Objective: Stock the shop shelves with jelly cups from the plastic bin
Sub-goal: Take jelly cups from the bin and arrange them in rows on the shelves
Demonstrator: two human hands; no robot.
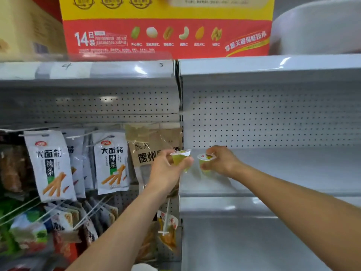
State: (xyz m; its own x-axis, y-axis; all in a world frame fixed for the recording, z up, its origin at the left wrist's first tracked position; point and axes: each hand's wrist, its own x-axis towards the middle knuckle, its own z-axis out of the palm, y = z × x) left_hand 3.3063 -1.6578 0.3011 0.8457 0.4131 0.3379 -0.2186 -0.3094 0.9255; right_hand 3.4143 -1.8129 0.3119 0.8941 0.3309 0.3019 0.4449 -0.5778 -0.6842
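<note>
My left hand [166,171] grips a small green jelly cup [180,158] with a white foil lid, held upright at the left end of the white middle shelf [293,173]. My right hand [221,161] pinches a second green jelly cup [205,160] just to the right of the first, low over the shelf's left part; whether it touches the shelf board I cannot tell. The two cups are close but apart. The plastic bin is out of view.
White pegboard [273,118] backs the shelf. Left of the divider hang white snack bags [50,165] and a brown paper bag [154,145] on hooks. A red and yellow nut box [168,26] stands on the top shelf. A lower shelf [254,243] lies beneath.
</note>
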